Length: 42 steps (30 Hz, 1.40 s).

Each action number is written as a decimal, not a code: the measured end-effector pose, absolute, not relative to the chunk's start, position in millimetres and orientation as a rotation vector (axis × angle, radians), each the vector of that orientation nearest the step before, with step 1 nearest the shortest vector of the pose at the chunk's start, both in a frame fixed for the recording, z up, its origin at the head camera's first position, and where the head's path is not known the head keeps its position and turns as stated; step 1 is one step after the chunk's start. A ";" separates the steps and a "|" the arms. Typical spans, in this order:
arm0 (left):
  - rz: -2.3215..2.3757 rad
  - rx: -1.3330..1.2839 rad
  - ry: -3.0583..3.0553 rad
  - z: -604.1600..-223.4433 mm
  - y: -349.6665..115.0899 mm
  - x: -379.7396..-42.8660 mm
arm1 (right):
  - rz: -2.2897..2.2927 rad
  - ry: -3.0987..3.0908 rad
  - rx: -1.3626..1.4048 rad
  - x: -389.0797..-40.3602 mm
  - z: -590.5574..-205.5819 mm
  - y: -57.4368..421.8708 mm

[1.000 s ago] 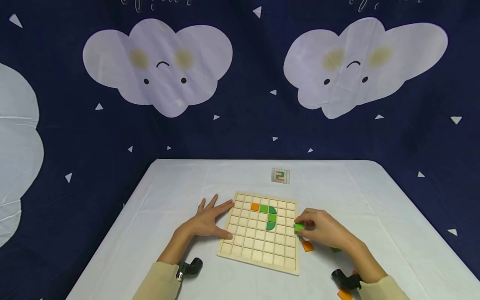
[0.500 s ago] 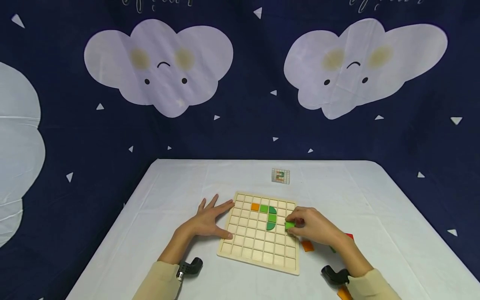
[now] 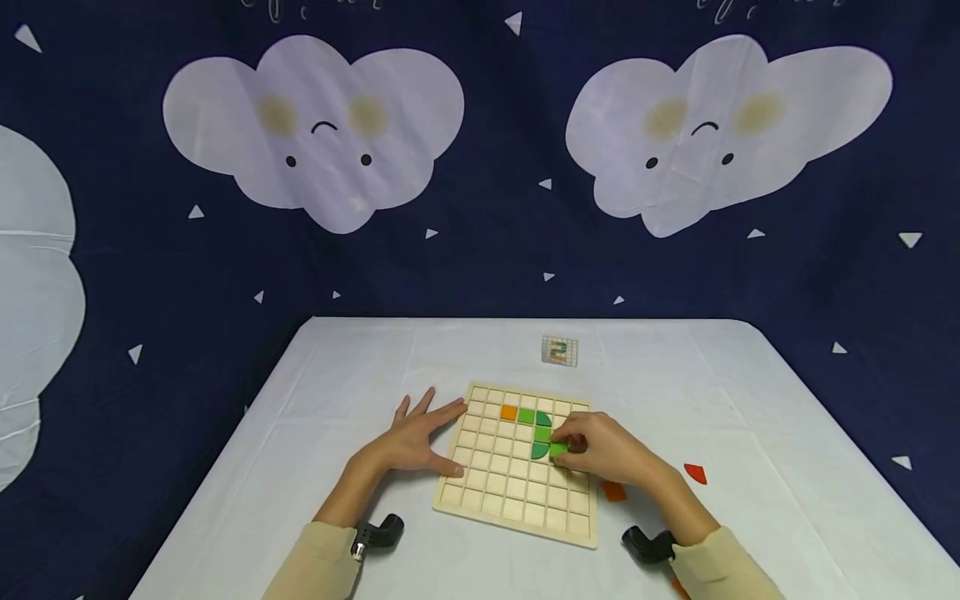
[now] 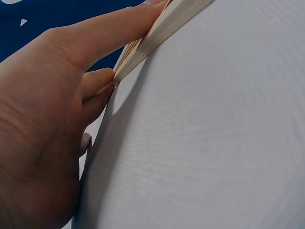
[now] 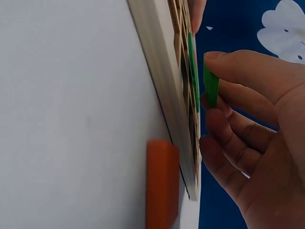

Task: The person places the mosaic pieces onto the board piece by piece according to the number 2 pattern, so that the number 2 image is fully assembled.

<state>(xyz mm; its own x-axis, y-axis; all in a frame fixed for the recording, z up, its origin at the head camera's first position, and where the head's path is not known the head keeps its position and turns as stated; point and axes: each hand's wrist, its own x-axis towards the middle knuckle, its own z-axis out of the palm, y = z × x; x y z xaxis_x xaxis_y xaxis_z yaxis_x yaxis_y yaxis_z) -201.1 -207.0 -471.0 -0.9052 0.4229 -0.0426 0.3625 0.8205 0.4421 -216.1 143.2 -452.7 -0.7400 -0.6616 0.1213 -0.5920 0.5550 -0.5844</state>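
Note:
My right hand (image 3: 606, 450) pinches a light green square tile (image 5: 211, 82) between thumb and fingers, close over the wooden grid board (image 3: 495, 505). In the head view that tile is just right of a dark green rounded tile (image 3: 539, 451) lying in the grid. Above it are a green square (image 3: 542, 434), another dark green rounded tile (image 3: 543, 419), a second green square (image 3: 527, 416) and an orange square (image 3: 509, 412). With fingers spread, my left hand (image 3: 411, 442) rests at the board's left edge, its thumb on the frame.
An orange tile (image 3: 613, 491) lies by the board's right edge, with a red rounded tile (image 3: 695, 473) farther right. Behind the board is a small card (image 3: 559, 351) printed with a coloured grid pattern. Another orange piece (image 3: 679, 588) is partly hidden by my right sleeve.
My right hand has carried the green square tile leftward from beside the board to over the grid, uncovering the red tile. My left hand has stayed in place.

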 end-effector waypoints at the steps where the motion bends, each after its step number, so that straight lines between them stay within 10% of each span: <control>1: 0.656 0.622 2.864 -471.0 -207.1 -201.2 | -0.936 2.668 -1.087 -216.3 -452.8 141.4; 42: 0.658 0.622 2.866 -472.0 -207.4 -201.2 | -0.767 2.658 -1.288 -229.5 -445.8 96.5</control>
